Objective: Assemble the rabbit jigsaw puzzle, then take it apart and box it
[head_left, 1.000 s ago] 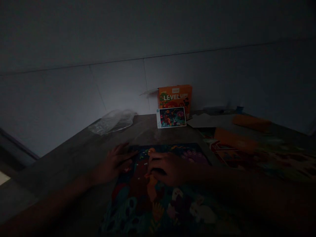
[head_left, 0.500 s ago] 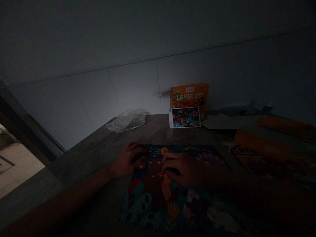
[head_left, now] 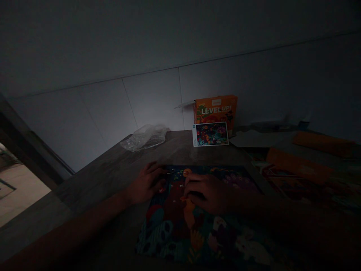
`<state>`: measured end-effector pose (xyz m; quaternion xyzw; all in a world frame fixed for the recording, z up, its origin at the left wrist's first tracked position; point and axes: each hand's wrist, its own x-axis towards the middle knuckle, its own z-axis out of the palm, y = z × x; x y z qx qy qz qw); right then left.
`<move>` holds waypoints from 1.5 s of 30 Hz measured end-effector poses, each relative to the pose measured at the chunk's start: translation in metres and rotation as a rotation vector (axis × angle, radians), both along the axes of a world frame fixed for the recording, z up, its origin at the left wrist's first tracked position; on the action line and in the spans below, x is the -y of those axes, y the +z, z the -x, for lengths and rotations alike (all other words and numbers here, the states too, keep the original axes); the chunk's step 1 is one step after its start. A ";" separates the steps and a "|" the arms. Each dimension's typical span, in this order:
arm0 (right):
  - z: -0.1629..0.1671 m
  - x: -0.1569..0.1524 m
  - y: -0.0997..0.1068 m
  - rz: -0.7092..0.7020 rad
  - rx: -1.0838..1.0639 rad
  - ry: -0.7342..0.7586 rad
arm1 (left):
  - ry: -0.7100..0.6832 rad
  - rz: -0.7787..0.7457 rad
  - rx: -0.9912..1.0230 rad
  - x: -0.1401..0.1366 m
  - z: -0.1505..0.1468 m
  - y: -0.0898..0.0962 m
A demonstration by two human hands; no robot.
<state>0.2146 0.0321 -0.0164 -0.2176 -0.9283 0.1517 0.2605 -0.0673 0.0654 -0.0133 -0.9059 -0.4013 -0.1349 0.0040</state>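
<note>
A colourful jigsaw puzzle (head_left: 177, 214) with animals and plants lies flat on the table, in dim light. My left hand (head_left: 148, 182) rests at its upper left edge, fingers apart and their tips touching the border. Over the upper middle of the picture, my right hand (head_left: 208, 192) is curled, its fingertips and thumb drawn together down at the puzzle's surface. Whatever may be between those fingers is hidden. Behind the puzzle, a small picture card (head_left: 211, 134) with a similar scene leans upright against an orange box (head_left: 231, 105) marked "LEVEL UP!".
Crumpled clear plastic (head_left: 145, 137) lies at the back left of the grey table (head_left: 113, 158). On the right are orange packaging (head_left: 299, 165), another orange piece (head_left: 321, 143) and a pale sheet (head_left: 251, 139). A tiled wall (head_left: 155, 98) stands behind the table.
Both hands stay in nearly the same place on the puzzle. The whole view has shifted very slightly.
</note>
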 end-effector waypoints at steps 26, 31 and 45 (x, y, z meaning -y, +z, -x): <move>0.001 -0.002 -0.002 0.015 -0.016 -0.014 | -0.069 0.120 -0.062 -0.003 0.001 0.001; 0.001 -0.001 0.000 0.017 -0.004 -0.020 | -0.069 0.152 -0.044 -0.005 0.002 -0.001; 0.001 0.000 0.005 0.059 0.017 -0.053 | -0.032 0.188 0.122 0.001 -0.004 0.001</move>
